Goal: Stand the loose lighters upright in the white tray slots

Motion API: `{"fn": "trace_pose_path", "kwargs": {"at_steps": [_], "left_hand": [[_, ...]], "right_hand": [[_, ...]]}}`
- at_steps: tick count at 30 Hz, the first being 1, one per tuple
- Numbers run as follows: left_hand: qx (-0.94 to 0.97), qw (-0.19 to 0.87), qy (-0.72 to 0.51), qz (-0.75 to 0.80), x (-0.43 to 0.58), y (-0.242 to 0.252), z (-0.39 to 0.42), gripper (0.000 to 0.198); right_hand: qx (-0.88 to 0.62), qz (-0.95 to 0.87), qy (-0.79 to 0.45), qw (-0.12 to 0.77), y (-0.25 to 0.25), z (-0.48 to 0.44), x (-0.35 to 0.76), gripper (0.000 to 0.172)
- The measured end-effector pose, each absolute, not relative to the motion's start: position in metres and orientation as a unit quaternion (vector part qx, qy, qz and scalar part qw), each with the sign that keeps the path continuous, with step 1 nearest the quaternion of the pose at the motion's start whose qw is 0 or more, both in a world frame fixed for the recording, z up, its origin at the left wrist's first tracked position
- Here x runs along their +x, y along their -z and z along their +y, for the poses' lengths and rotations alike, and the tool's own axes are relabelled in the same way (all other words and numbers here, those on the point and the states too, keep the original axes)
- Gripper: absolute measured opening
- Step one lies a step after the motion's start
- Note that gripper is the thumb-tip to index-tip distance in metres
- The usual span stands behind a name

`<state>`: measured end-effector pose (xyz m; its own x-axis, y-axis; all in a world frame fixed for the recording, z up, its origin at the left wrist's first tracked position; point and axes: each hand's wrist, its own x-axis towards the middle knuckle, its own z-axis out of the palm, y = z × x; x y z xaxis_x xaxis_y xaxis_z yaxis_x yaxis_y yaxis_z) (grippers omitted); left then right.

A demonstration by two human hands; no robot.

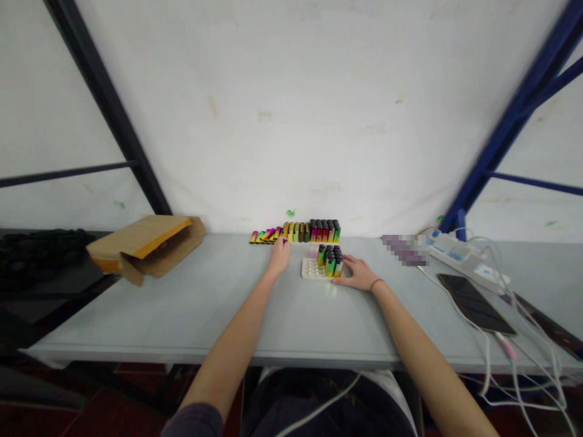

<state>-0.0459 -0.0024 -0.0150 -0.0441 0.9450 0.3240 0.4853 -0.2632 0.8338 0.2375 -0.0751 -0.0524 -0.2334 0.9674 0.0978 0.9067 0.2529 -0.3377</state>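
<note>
My left hand (279,256) is closed in a pinch at the front of the loose lighters (265,237); a small dark purplish end, apparently of a lighter, shows at its fingertips. A white tray (310,271) with rows of round holes lies in front of me. Its right part carries several upright lighters (330,264) with black tops and green-to-yellow bodies, while the holes on the left are bare. Around the tray's right end curves my right hand (361,274), thumb at the front corner and fingers along the side. Part of that end is hidden.
Behind the tray, upright lighters (325,231) stand in a block, beside a row of yellowish ones (297,232). An opened cardboard box (146,238) rests at left. A phone (476,302), a power strip (467,260) and white cables occupy the right side. A wall closes off the back.
</note>
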Motion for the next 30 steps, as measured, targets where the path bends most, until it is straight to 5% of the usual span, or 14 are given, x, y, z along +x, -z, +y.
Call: {"fn": "trace_pose_path", "kwargs": {"at_steps": [30], "left_hand": [[0.577, 0.283, -0.52, 0.562, -0.05, 0.018, 0.001, 0.01]], "right_hand": [[-0.607, -0.775, -0.102, 0.142, 0.052, -0.076, 0.237, 0.095]]}}
